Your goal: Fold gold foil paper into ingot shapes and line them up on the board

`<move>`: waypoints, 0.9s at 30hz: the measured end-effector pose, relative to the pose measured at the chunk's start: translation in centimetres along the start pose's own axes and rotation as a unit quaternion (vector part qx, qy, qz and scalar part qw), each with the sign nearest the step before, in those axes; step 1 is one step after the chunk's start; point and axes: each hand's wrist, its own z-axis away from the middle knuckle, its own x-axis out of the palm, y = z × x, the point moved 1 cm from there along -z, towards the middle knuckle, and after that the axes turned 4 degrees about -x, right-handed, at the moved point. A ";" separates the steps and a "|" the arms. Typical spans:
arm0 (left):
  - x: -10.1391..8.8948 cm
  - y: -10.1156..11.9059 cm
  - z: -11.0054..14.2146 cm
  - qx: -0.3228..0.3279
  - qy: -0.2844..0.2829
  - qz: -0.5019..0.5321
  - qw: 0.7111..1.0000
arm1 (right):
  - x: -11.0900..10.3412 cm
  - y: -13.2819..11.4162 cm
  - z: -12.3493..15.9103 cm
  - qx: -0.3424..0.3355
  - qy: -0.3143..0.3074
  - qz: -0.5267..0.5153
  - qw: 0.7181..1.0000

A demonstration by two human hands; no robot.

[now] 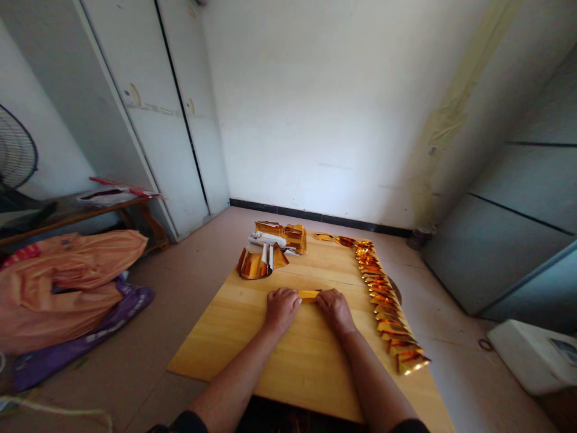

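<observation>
My left hand (281,307) and my right hand (334,307) rest on a light wooden table (252,355), fingers curled, each pinching one end of a small folded gold foil paper (309,294) between them. Along the table's right edge runs a long overlapping row of folded gold pieces (386,313). At the far left of the table lies a stack of gold foil sheets (258,263), some curled, and a further gold pile (288,236) behind it.
Orange and purple bags (63,282) lie on the floor to the left, with a low bench (90,210) and a fan (15,153) behind. White cabinet doors (148,108) stand at the back left. A white box (532,355) sits at the right.
</observation>
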 end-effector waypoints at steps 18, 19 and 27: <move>-0.3 0.5 -1.8 -0.073 0.007 -0.072 0.995 | 0.5 -0.8 -1.7 0.134 -0.014 0.071 0.988; -0.3 0.5 -1.9 -0.075 0.004 -0.076 0.994 | 0.6 -1.0 -1.8 0.137 -0.024 0.087 0.986; -0.1 0.2 -2.4 -0.070 -0.008 -0.103 0.992 | 0.8 -1.5 -1.9 0.118 -0.037 0.153 0.980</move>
